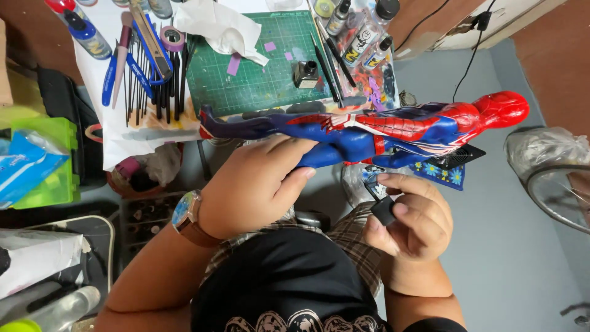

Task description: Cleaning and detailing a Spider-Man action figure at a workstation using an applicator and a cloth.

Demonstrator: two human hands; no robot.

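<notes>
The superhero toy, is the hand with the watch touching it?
Touching. The head view shows the left hand wrapped around the toy's blue legs, fingers pressed against them with no gap.

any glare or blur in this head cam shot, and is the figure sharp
Head view: the red and blue figure is sharp, with glossy highlights on its head and chest. The left hand holding it and the right hand with the small black cap are in focus. Edges bend slightly from the wide lens; lighting is even and soft.
</notes>
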